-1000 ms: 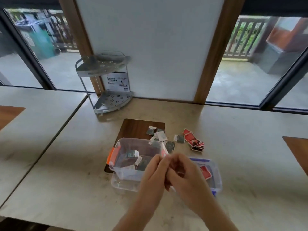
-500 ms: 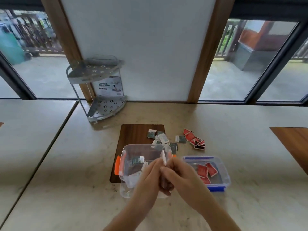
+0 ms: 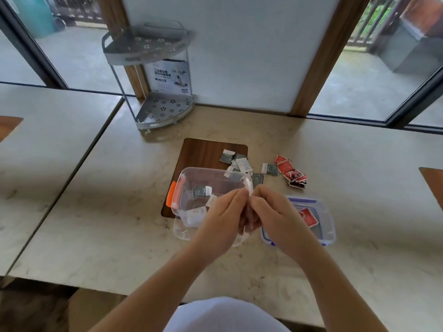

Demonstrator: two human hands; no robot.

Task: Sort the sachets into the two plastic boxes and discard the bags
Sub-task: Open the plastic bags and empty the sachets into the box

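While both hands, left hand point(image 3: 223, 212) and right hand point(image 3: 275, 214), pinch a clear bag point(image 3: 248, 188), grey sachets point(image 3: 201, 190) fill the orange-clipped box point(image 3: 178, 195), red sachets point(image 3: 310, 218) the blue-clipped box point(image 3: 329, 226)

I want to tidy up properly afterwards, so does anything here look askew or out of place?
The orange-clipped box sits tilted, propped half on the wooden board and on a clear lid. Loose dark sachets and red sachets lie scattered behind the boxes, still unsorted.

Two plastic boxes stood on the desk point(image 3: 347, 164): an orange-clipped box point(image 3: 189, 185) and a blue-clipped box point(image 3: 328, 221). One wooden board point(image 3: 203, 152) and one two-tier metal rack point(image 3: 153, 75) were there; the heaped sachets could not be counted.
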